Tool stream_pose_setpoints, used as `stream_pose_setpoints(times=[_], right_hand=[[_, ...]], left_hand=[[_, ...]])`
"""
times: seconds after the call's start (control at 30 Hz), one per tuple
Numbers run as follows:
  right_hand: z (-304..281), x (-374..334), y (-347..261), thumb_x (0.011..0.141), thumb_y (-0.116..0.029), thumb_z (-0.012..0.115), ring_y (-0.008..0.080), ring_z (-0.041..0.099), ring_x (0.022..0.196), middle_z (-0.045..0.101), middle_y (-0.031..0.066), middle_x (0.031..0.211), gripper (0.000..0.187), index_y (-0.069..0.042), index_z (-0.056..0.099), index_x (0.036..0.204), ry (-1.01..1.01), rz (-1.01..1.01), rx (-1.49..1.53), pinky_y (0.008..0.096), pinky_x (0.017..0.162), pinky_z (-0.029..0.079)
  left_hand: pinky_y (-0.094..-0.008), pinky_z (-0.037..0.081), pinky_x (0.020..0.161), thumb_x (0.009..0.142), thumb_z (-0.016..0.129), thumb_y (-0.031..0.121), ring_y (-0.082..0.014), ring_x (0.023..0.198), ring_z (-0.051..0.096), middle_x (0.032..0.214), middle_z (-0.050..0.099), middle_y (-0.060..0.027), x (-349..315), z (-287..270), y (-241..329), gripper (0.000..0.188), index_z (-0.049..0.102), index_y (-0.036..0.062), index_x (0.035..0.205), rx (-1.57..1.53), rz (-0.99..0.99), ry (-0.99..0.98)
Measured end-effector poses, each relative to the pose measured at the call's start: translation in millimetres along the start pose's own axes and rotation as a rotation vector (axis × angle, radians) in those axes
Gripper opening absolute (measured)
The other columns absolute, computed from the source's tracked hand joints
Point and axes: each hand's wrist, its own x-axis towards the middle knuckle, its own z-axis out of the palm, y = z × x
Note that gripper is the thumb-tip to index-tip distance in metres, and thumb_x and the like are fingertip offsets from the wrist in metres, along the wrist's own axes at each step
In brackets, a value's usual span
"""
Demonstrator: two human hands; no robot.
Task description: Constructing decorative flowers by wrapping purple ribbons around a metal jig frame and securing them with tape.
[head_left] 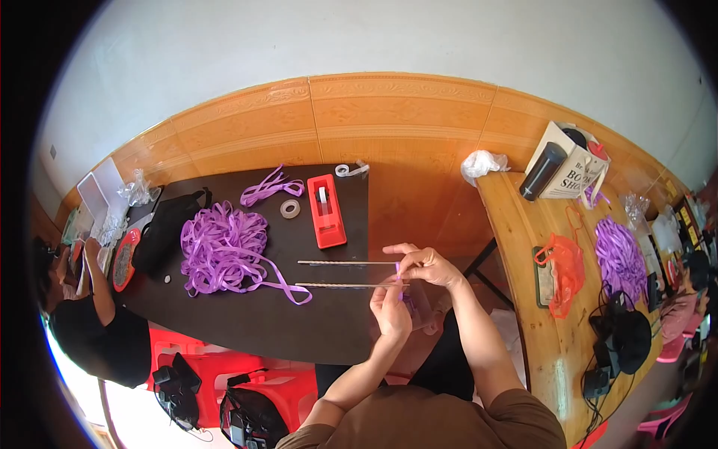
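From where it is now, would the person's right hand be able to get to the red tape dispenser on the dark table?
Probably yes: the red tape dispenser lies just beyond the right hand with bare dark table between, though that hand pinches a thin rod.

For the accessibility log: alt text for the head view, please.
A person's left hand and right hand pinch the ends of two thin sticks over a dark table, beside a pile of purple ribbon and a red tape dispenser.
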Motion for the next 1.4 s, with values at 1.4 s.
stream_pose_setpoints(times=[1.4], right_hand=[[23,-43,93,0.081,-0.005,0.065,0.0148,0.064,0.072,0.067,0.0106,0.084,0.026,0.001,0.062,0.106,0.797,0.306,-0.131,0.0227,0.061,0.048]], left_hand=[[-0.0223,0.045,0.055,0.084,0.062,0.008,-0.0109,0.061,0.057,0.080,0.065,-0.0053,-58,-94,-44,0.021,0.065,0.0017,0.103,0.620,-0.698,-0.149]])
